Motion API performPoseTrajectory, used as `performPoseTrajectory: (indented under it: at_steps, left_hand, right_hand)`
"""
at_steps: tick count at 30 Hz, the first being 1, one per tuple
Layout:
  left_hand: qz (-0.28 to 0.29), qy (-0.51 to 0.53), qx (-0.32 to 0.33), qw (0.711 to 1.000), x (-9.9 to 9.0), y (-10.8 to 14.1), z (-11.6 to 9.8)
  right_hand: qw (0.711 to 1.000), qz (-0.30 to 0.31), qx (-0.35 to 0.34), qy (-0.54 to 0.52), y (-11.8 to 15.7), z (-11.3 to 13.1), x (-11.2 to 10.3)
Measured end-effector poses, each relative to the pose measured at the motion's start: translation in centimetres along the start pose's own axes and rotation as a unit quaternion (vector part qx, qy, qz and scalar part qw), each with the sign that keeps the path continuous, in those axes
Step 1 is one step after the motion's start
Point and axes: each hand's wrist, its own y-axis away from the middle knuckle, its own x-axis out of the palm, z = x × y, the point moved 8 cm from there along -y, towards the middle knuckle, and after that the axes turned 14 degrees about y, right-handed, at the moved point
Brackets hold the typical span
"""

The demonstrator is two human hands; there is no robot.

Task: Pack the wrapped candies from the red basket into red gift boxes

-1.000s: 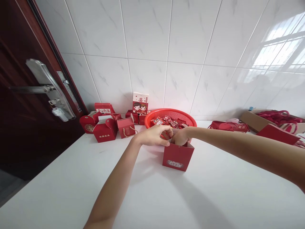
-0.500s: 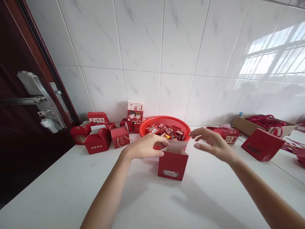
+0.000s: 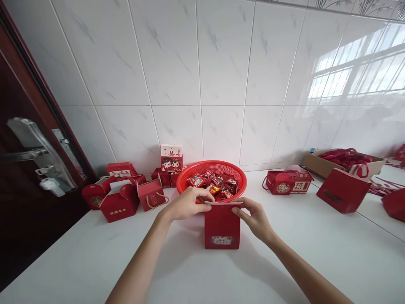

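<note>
Both hands pinch the red box (image 3: 222,223) along its top edge: L hand (image 3: 187,204) at the left corner, R hand (image 3: 257,218) at the right, thumbs on the near side, fingers behind. Prob. b/c holding 2 corners at once keeps the thin flaps level & pressed together.

Clock centred on that box, biggest first. Tiled wall (image 3: 221,63) runs across at 12, backing everything. White table (image 3: 190,274) lies under all; flat top lets the red box stand upright mid-table, no lifting needed. Red basin (image 3: 181,183) sits at 12, just behind the box, likely so its contents stay w/in easy reach. Carton (image 3: 318,167) btwn 2 & 3, near the wall; its low sides presumably stop the heaped ribbons (image 3: 346,156) from straying. Left boxes (image 3: 118,207) cluster at 9 to 10, right boxes (image 3: 302,184) at 2, prob. off to the sides to spare the elbows. Picture box (image 3: 171,163), btwn 10 & 11, stands atop other boxes by the wall, maybe for support. Wrapped sweets (image 3: 226,185) pile loose in the basin; sloped sides prob. hold them in. Smallest: oval patch (image 3: 222,240), low on the box's near face; window or label, can't tell.
</note>
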Motion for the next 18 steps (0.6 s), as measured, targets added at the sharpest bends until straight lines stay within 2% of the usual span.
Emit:
performPoseTrajectory:
  at_steps: [4,10,14,18]
  left_hand:
    - [-0.034,0.003,0.046,0.998,0.7,-0.4,-0.8]
    - [-0.069,0.015,0.161,0.984,2.0,-0.8,-2.6]
    - [-0.083,0.013,0.241,0.967,3.5,-1.1,-3.3]
    - [-0.101,0.005,0.304,0.947,4.4,-0.6,-4.3]
  right_hand:
    - [0.999,-0.034,-0.03,0.002,0.4,-0.3,-1.0]
    - [0.993,0.008,-0.115,-0.024,1.1,1.0,-3.4]
    - [0.994,0.043,-0.079,-0.06,2.2,0.4,-4.4]
    - [0.996,-0.002,-0.02,-0.085,3.6,-0.9,-4.9]
